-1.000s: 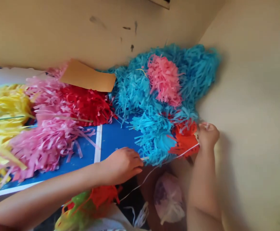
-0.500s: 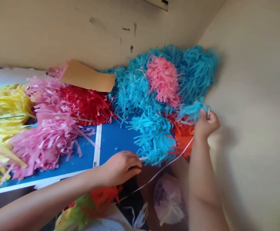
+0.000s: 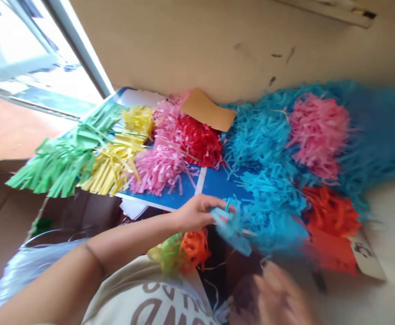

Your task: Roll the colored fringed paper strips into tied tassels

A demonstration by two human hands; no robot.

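Observation:
My left hand point(image 3: 197, 211) is closed on a small light-blue paper tassel point(image 3: 234, 230), which hangs from the fingers over the table's front edge. Below and to the right, my right hand point(image 3: 280, 291) is smeared by motion, so its fingers are hard to read; a thin pale loop shows at its tip. A heap of blue fringed paper point(image 3: 272, 189) lies just beyond both hands. In my lap, a green-yellow and orange fringed bunch point(image 3: 195, 250) rests against the shirt.
On the blue table point(image 3: 223, 180) lie green fringe point(image 3: 62, 162), yellow fringe point(image 3: 111, 167), pink fringe point(image 3: 160, 164) and red fringe point(image 3: 202, 142), with a tan card point(image 3: 207, 110) on top. Orange fringe point(image 3: 333, 212) sits at right. Clear plastic strands point(image 3: 31, 271) hang at lower left.
The view has swung left. My left hand now holds the blue tassel that my right hand held up at the right. My right hand has dropped toward me.

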